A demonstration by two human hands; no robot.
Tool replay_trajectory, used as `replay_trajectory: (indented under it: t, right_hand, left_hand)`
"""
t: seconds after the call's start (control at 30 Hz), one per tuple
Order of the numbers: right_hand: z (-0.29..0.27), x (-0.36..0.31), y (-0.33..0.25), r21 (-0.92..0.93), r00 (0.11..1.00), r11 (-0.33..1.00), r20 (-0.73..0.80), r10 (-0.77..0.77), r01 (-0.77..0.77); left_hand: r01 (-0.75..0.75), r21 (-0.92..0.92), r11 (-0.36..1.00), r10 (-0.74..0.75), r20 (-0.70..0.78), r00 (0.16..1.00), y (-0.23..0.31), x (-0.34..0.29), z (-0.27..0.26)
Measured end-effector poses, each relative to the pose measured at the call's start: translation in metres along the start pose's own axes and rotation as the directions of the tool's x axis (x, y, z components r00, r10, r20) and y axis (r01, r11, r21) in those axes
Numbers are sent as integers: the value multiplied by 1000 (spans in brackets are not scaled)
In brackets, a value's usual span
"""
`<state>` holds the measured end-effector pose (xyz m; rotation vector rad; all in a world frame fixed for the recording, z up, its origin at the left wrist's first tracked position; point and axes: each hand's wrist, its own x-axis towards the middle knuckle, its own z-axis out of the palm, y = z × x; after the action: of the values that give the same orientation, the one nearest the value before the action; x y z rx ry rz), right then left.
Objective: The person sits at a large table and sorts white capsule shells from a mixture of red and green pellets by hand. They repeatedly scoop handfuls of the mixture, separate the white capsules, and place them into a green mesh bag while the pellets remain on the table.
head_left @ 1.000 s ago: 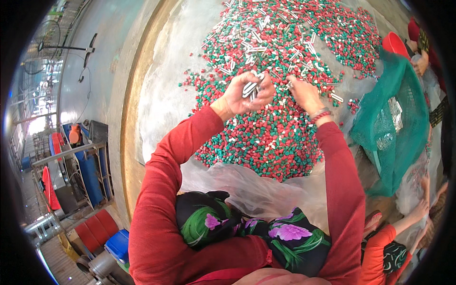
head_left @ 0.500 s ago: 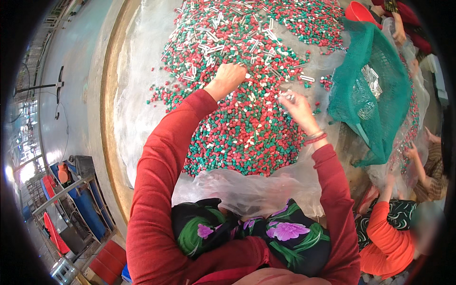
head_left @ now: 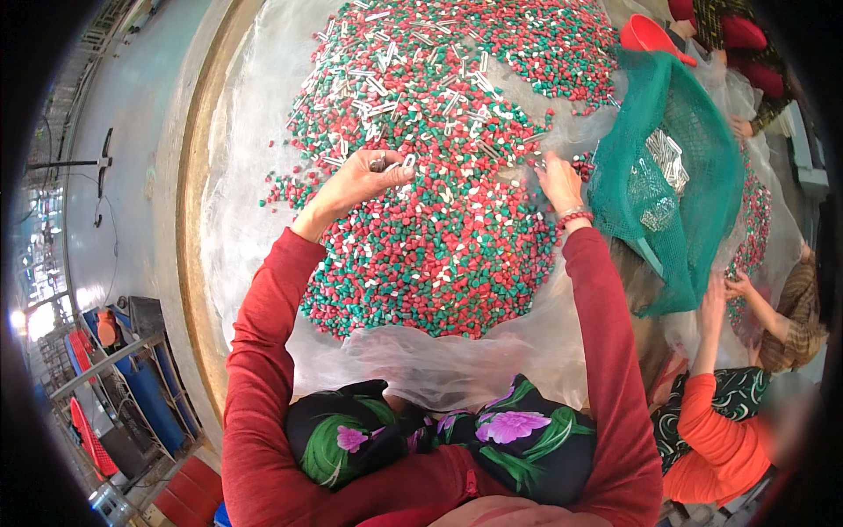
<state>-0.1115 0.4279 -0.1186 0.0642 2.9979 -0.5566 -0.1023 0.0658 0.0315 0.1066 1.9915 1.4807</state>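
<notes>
A wide heap of small red, green and white stone-like pieces (head_left: 430, 255) is spread before me, with long metal loops (head_left: 378, 83) scattered over its far part. My left hand (head_left: 364, 180) is closed above the heap's left side. Between its thumb and fingers are metal loops (head_left: 407, 163), one poking out to the right. At the heap's right edge is my right hand (head_left: 562, 184), a red bracelet on its wrist. Its fingers are drawn together and point away from me; what they pinch, if anything, is too small to tell.
A green mesh bag (head_left: 615, 193) lies at the right, metal loops (head_left: 667, 162) inside it. Beyond it is a red scoop (head_left: 654, 39). Clear plastic sheeting (head_left: 237, 193) lies under the heap. Co-workers (head_left: 720, 439) work along the right side. A raised edge (head_left: 189, 176) runs along the left.
My left hand has drawn back to the left, and metal loops now show in it. My right hand has turned and reaches lower at the heap's right edge. The whole view has shifted slightly.
</notes>
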Motion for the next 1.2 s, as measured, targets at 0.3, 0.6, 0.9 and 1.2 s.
replay_trajectory:
  t: [0.3, 0.6, 0.9, 1.2]
  right_hand:
    - [-40, -5, 34, 951, 916, 209, 139, 376, -230]
    - [-24, 4, 109, 729, 738, 643, -295, 607, -237]
    - [-39, 45, 63, -171, 862, 847, -41, 505, -504]
    - [-30, 37, 90, -100, 919, 919, -142, 367, -383]
  left_hand:
    - [175, -724, 667, 252, 441, 862, 6, 8, 13]
    - [289, -679, 675, 78, 455, 887, 0, 1, 16]
    - [288, -587, 756, -57, 380, 923, -12, -11, 5]
    - [246, -629, 737, -58, 303, 951, -26, -19, -4]
